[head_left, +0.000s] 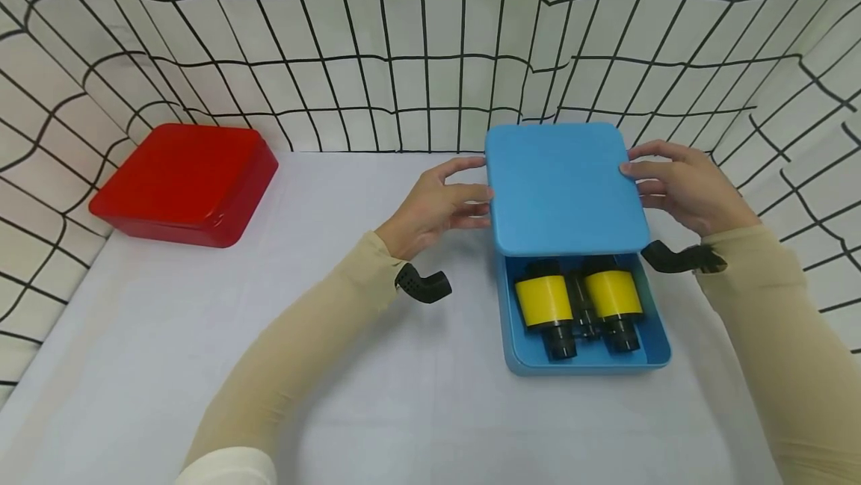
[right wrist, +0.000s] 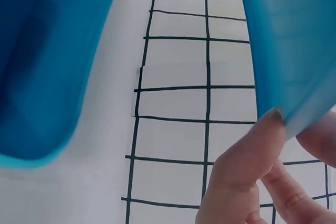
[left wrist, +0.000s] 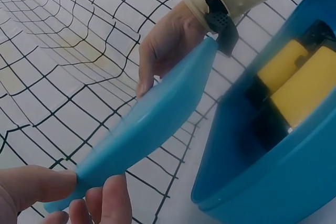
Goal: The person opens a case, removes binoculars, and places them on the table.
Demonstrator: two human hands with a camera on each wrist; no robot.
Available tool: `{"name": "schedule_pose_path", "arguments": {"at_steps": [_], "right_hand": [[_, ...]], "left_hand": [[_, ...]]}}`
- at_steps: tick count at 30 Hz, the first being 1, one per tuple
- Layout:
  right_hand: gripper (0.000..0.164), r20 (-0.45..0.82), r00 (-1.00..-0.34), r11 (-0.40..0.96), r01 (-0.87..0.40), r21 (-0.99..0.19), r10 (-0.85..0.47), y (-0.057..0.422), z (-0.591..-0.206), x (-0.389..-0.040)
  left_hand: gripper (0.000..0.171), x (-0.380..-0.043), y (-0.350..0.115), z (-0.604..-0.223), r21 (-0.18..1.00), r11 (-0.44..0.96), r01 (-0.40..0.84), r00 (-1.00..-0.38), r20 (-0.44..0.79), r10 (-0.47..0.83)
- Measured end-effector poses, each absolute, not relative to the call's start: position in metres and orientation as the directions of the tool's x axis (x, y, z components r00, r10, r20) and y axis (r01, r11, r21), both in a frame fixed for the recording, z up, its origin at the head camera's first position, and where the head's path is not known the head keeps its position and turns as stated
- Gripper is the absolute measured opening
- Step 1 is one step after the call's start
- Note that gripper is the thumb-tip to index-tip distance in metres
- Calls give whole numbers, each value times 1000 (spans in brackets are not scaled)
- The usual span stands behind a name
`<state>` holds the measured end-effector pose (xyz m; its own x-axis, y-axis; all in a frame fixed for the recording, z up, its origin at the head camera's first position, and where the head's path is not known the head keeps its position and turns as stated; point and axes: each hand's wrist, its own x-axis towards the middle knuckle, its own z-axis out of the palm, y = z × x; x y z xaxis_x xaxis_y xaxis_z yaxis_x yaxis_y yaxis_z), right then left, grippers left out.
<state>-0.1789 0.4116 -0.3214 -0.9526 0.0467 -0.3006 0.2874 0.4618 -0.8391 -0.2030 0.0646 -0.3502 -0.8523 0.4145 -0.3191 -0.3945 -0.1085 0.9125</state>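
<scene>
Two-sided pinch: left hand [head_left: 432, 207] and right hand [head_left: 693, 183] clamp the blue lid [head_left: 566, 190] by opposite edges. Uneven release could tip it, dropping a corner onto the binoculars [head_left: 545, 301].

Smooth plastic, matt cloth

The blue lid [head_left: 566, 190] and blue box [head_left: 585, 370] look like smooth plastic with a soft sheen. The binoculars [head_left: 545, 300] look plastic, smooth where yellow. The red case [head_left: 180, 180] is glossy (it catches the light); the beige sleeves [head_left: 316, 332] are matt cloth.
</scene>
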Motion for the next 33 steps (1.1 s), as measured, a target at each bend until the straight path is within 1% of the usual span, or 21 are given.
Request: {"name": "schedule_pose_path", "arguments": {"at_steps": [8,15,21,24,33], "right_hand": [[66,-310,-949,448,298,-843,48,413,-321,-192],[67,-319,-945,416,321,-851,75,413,-322,-203],[74,-325,-940,435,337,-835,103,412,-323,-212],[74,-321,-940,445,337,-830,115,412,-325,-215],[70,-328,-940,462,335,-821,98,410,-329,-227]], "left_hand": [[55,-218,68,-350,916,-107,-386,-865,-320,386],[55,-231,71,-351,919,-112,-379,-872,-314,375],[55,-240,73,-354,918,-99,-385,-871,-326,367],[54,-244,74,-355,916,-88,-392,-870,-338,360],[56,-256,76,-358,909,-79,-408,-861,-355,363]]}}
